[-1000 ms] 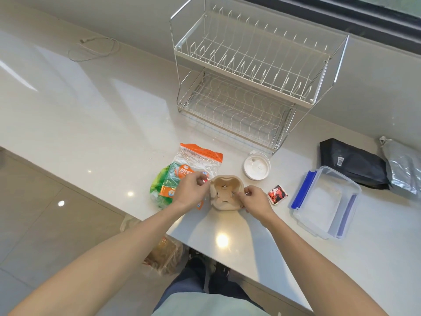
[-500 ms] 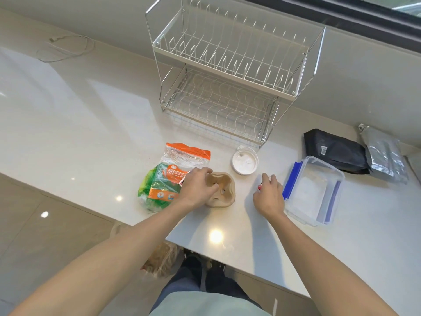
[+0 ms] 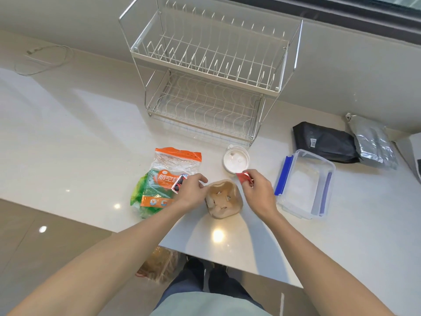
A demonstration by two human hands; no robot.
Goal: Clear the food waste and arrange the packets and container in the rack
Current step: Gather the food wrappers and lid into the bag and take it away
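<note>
Both hands work over a moulded pulp cup carrier [image 3: 224, 199] near the bench's front edge. Right grip: the right hand [image 3: 258, 192] pinches a small red sauce sachet [image 3: 243, 177] between thumb and forefinger, just past the carrier's 1 o'clock corner, wrist bent inward. Left grip: the left hand [image 3: 191, 191] rests at the carrier's 9 o'clock side, fingers curled toward its rim; a second red-and-black sachet [image 3: 178, 183] shows at its knuckles, but whether the fingers hold it or it merely lies beneath them cannot be told.

The carrier is tan, fibrous and rounded-square, with a cross-shaped cut inside. At its 9 o'clock lies a crinkled clear plastic snack packet [image 3: 166, 181] with an orange zip top and green print, partly covered by the left hand. At 12 o'clock a round white plastic cup lid [image 3: 235, 159] lies flat, its near edge hidden by the sachet. At 3 o'clock stands a clear rectangular plastic container [image 3: 305, 183] with blue clip flaps, open-topped. Beyond it, at 2 o'clock, lie a matte black pouch [image 3: 324, 142] and a shiny silver foil pouch [image 3: 373, 142] touching it. The two-tier wire dish rack [image 3: 209, 74], white-coated with upright prongs above and wavy wires below, stands at 12 o'clock on the glossy pale stone bench [image 3: 68, 144]. A thin white cable [image 3: 43, 60] coils far at 10 o'clock. Below the bench edge a brownish translucent bag [image 3: 159, 265] is blurred and half hidden.
</note>
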